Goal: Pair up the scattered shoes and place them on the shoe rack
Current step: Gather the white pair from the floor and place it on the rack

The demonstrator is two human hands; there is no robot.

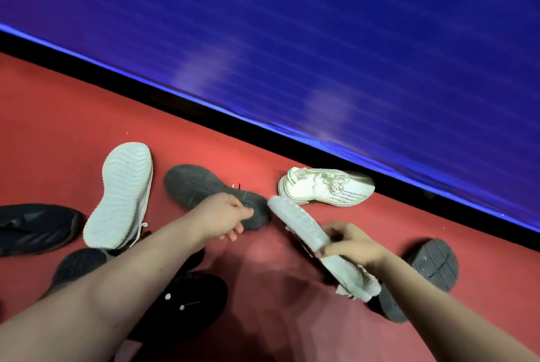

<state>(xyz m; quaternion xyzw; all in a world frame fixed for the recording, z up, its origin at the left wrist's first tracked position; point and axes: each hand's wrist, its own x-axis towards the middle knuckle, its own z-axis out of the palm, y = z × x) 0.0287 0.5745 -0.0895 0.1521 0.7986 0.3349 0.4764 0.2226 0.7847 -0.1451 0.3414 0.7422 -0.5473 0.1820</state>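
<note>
Both busy: left hand (226, 217) curls on near end of sole-up dark shoe (198, 186); right hand (350, 245) grips sole-up white shoe (295, 221); white-green sneaker (324, 188) just beyond, lying crosswise, nearer right hand.

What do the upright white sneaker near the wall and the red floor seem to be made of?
The white sneaker is probably smooth leather or a synthetic imitation: rows of small punched holes, slight sheen. The red floor is probably short-pile carpet or felt: matte, without reflections, though blur leaves it open.
</note>
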